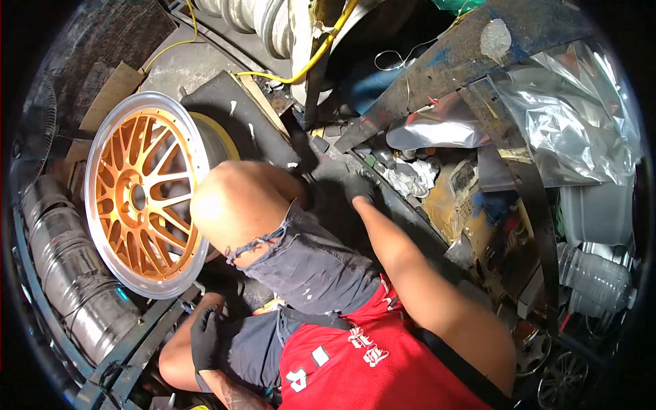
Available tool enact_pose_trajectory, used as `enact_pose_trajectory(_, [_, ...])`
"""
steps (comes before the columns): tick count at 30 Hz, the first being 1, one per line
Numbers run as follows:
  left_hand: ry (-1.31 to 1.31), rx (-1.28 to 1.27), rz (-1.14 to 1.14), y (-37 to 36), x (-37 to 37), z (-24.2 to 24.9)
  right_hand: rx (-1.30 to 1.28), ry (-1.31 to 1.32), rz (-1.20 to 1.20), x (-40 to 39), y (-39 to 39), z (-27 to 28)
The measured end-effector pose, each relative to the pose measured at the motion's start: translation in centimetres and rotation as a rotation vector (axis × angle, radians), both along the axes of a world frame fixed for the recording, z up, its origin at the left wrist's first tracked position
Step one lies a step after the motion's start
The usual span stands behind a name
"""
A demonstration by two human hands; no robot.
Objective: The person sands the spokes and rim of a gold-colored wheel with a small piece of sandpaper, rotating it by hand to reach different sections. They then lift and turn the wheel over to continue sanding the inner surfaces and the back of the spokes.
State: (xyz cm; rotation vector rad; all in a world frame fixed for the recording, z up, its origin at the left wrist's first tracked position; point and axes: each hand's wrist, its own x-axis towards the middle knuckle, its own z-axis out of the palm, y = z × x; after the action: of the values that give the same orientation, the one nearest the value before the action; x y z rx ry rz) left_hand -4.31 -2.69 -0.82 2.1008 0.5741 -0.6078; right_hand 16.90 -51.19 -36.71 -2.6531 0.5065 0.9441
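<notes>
My left hand (204,336), in a black glove, lies along my bent left leg with its fingers stretched out. My right hand (358,186), also in a black glove, reaches down to the dark floor beyond my right knee. Its fingers blend into the dark there, so any grip is hidden. A wheel rim (156,198) with gold mesh spokes and a polished silver lip stands upright in front of me. My bare knee covers part of its right edge. Near my right hand lie a crumpled white rag (414,178) and small dark parts.
Stacked dark metal cylinders (75,273) stand at the left beside a blue metal frame (126,365). A yellow cable (307,70) crosses the top. Silver foil sheeting (567,109) and a clear plastic bottle (596,280) are at the right, behind a metal bar (529,198).
</notes>
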Motion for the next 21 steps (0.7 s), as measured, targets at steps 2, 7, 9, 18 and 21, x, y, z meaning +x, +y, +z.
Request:
enact_pose_trajectory(2, [0.026,0.008,-0.025,-0.1,0.1,0.1,-0.042,-0.067,-0.34,-3.5,0.7,3.2])
enact_pose_trajectory(7, [0.014,0.045,-0.013,-0.6,0.2,-0.2,0.133,-0.086,-0.295,-7.0,-0.6,0.9])
enact_pose_trajectory(9, [-0.019,0.074,-0.086,-0.9,0.5,0.4,0.181,-0.155,-0.344,-7.4,-0.1,1.9])
enact_pose_trajectory(18, [0.012,0.047,0.004,0.8,-0.7,-1.5,-0.044,-0.086,-0.496,-7.8,-2.0,-2.9])
enact_pose_trajectory(21, [0.031,0.084,-0.005,-1.1,0.8,0.8,-0.194,-0.095,-0.613,-7.3,-1.9,-4.0])
